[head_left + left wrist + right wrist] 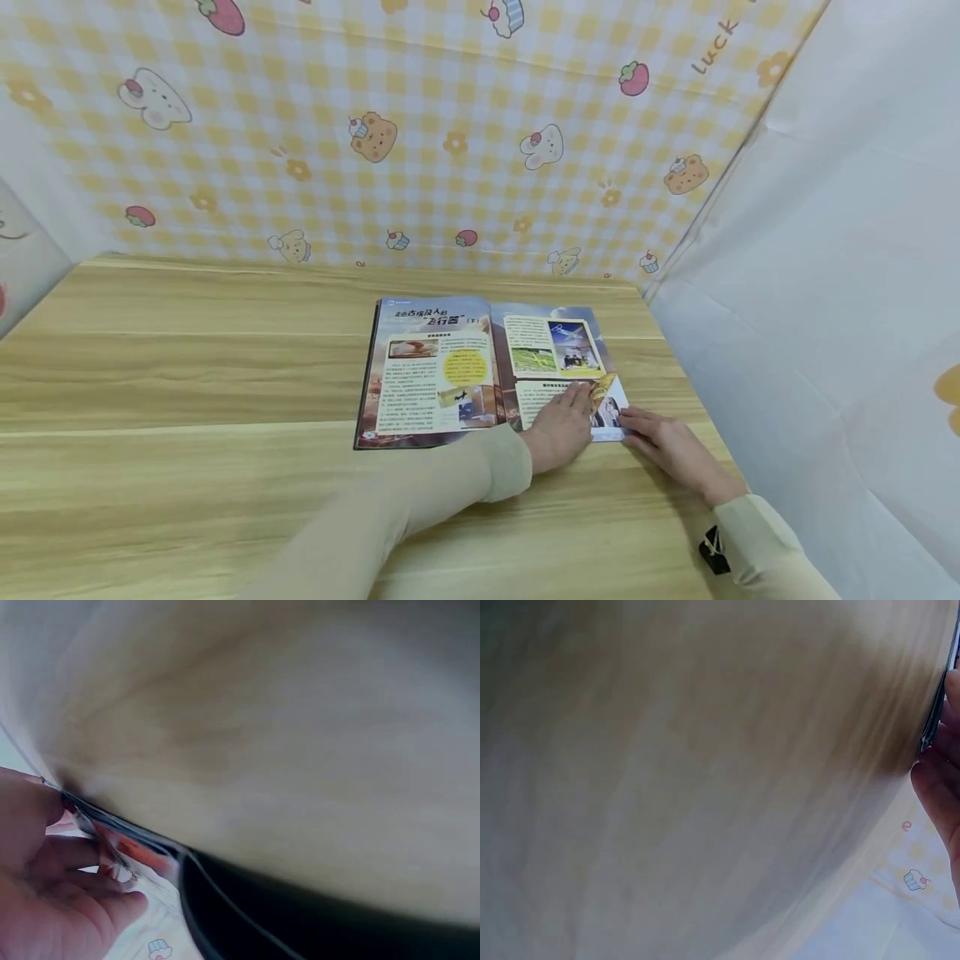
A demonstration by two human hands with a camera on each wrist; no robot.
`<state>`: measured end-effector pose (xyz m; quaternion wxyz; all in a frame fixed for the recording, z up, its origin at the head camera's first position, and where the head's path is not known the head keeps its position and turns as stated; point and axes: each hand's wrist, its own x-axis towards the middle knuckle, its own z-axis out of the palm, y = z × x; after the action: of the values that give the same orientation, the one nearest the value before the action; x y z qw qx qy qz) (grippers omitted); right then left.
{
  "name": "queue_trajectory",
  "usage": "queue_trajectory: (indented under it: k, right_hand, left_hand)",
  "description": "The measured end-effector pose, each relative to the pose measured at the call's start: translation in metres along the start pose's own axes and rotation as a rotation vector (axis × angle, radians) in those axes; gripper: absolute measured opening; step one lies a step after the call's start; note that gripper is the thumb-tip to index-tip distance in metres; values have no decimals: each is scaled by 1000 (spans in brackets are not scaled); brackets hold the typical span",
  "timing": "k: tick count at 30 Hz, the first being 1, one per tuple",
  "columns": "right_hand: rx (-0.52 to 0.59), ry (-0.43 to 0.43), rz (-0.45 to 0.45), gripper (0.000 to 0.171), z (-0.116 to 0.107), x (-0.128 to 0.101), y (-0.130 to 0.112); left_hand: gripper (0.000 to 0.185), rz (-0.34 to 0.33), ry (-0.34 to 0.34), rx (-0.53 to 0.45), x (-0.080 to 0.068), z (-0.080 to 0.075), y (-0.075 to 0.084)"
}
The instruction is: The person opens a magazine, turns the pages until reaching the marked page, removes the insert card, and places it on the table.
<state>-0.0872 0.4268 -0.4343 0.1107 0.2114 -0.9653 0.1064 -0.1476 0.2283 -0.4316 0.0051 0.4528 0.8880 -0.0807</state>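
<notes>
An open magazine [435, 367] with printed Chinese text and photos lies on the wooden table. My left hand [561, 429] is over the lower part of its right page, fingers bent at a turned-back page corner [604, 387] with a yellow face; the thumb is hidden in the head view. Paper shows by the fingertips [135, 904] in the left wrist view. At the magazine's lower right corner, my right hand [675, 450] pinches the edge between thumb and fingers. In the right wrist view only part of that hand [941, 780] shows, beside the dark magazine edge.
The wooden table [187, 417] extends far to the left. Behind it hangs a yellow checked cloth [337, 183] with cartoon prints, and a white sheet [840, 292] hangs on the right. A small black object [715, 552] is beside the right sleeve.
</notes>
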Motion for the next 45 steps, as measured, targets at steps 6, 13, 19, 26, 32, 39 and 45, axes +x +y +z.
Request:
queue_trajectory:
  k: [6, 13, 19, 26, 32, 39, 45]
  right_hand:
    - [24, -4, 17, 28, 0, 0, 0]
    - [27, -29, 39, 30, 2, 0, 3]
    - [30, -36, 35, 29, 1, 0, 3]
    - [26, -8, 14, 28, 0, 1, 2]
    - [13, 8, 4, 28, 1, 0, 1]
    - [17, -3, 13, 28, -1, 0, 1]
    - [37, -15, 12, 27, -3, 1, 3]
  left_hand:
    - [61, -26, -47, 52, -7, -1, -8]
    - [45, 41, -49, 118, -17, -1, -20]
    - [60, 15, -35, 37, -29, -1, -32]
    - [57, 7, -44, 94, -47, -1, -47]
    - [61, -15, -57, 83, -61, -2, -57]
    - [58, 5, -47, 38, -75, -1, -65]
    - [62, -6, -18, 55, -89, 3, -74]
